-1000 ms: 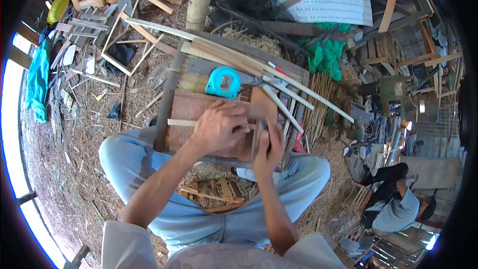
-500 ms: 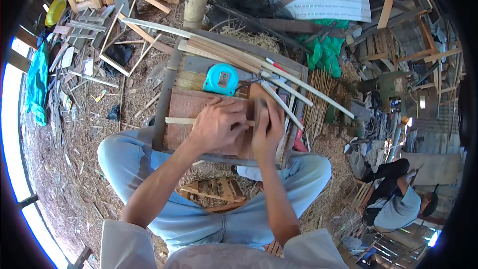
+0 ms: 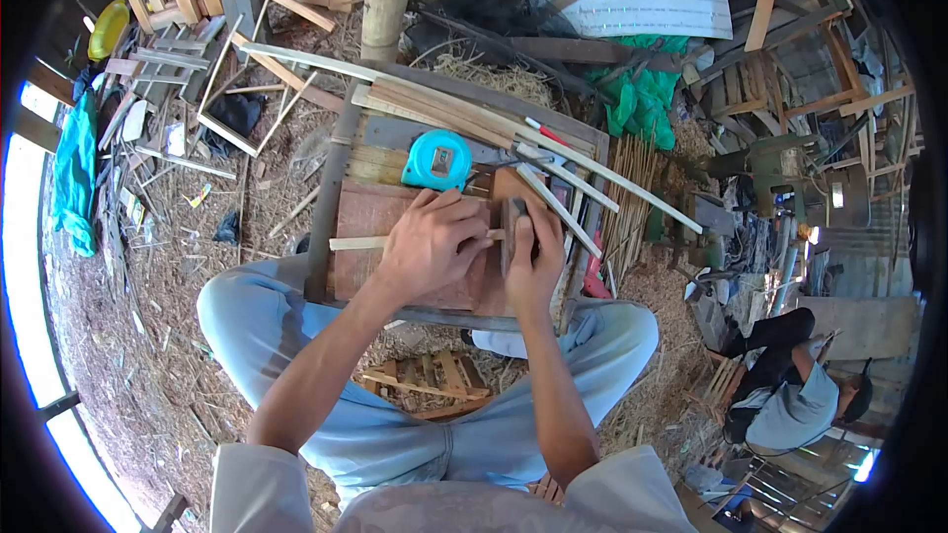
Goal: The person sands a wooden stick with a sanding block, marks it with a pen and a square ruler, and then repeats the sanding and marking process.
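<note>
My left hand point(image 3: 430, 245) is closed around a thin pale wooden strip point(image 3: 357, 243), which lies across a reddish-brown board point(image 3: 365, 207) on a low wooden bench point(image 3: 322, 227). The strip's right end shows past my left fingers. In my right hand point(image 3: 536, 266) is a flat, dark-edged block point(image 3: 511, 222), stood on its edge against that end. Whether the block touches the strip is hard to tell. A turquoise tape measure point(image 3: 436, 160) sits just beyond my left hand.
Long wooden strips point(image 3: 444, 109) and a red-tipped stick point(image 3: 546, 132) lie along the bench's far side. Wooden frames point(image 3: 232, 128) rest on the shaving-strewn floor. A co-worker point(image 3: 790, 405) sits at the right. A bamboo post point(image 3: 393, 0) stands beyond the bench.
The block in my right hand, blurred before, now appears sharper and slightly shifted. My left hand keeps its hold on the strip. The whole view has shifted slightly.
</note>
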{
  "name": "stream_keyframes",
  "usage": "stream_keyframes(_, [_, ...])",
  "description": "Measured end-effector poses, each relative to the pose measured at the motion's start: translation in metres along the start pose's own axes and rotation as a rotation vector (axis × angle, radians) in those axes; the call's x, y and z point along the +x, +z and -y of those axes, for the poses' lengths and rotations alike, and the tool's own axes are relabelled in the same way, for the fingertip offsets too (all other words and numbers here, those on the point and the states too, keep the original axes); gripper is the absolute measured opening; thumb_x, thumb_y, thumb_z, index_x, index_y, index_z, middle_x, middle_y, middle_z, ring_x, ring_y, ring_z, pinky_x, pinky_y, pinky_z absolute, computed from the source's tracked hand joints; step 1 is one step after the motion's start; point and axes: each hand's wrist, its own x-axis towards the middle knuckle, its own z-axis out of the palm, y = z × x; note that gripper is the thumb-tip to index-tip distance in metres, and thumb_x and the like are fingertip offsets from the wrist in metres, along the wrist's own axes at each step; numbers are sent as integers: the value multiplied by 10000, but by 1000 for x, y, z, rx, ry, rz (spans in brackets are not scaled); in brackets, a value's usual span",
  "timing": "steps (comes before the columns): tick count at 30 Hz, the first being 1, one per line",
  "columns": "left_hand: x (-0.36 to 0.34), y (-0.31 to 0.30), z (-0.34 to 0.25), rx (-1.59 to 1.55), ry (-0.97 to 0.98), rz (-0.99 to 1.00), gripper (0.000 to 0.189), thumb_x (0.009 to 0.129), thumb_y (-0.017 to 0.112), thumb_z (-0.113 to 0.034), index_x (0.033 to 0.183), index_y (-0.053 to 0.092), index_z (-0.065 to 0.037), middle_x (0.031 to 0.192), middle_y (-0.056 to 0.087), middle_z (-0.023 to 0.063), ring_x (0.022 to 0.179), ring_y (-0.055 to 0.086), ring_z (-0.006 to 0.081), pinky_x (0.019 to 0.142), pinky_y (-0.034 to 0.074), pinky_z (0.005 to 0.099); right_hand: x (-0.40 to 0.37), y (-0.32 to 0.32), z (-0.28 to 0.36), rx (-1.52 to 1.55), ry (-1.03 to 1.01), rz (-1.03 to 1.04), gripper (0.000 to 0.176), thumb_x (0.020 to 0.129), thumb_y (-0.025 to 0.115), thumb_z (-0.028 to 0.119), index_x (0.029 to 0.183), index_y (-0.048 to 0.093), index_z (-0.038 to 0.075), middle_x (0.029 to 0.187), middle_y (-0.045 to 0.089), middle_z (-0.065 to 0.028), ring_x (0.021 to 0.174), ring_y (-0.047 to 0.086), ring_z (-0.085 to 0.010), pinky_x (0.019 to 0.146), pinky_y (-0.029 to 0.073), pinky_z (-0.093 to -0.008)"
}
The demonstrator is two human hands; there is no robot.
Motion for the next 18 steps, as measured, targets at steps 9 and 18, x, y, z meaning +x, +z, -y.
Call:
stream_keyframes(9, [0, 0, 4, 29, -29, 98, 155, 711, 799, -138, 750, 665, -71, 836, 598, 33, 868, 608, 230, 795, 476, 400, 20, -2, 4, 6, -87, 79, 320, 1035, 532, 194, 1258, 646, -6, 1189, 648, -200, 1108, 632, -346, 960, 475, -398])
stream_keyframes(18, [-2, 2, 5, 8, -27, 63, 151, 686, 793, -136, 743, 664, -80, 914, 641, 45, 907, 623, 239, 821, 471, 406, 26, 7, 2, -4, -34, 61, 345, 1049, 503, 222, 1259, 649, -10, 1203, 647, -217, 1160, 603, -361, 1022, 439, -429])
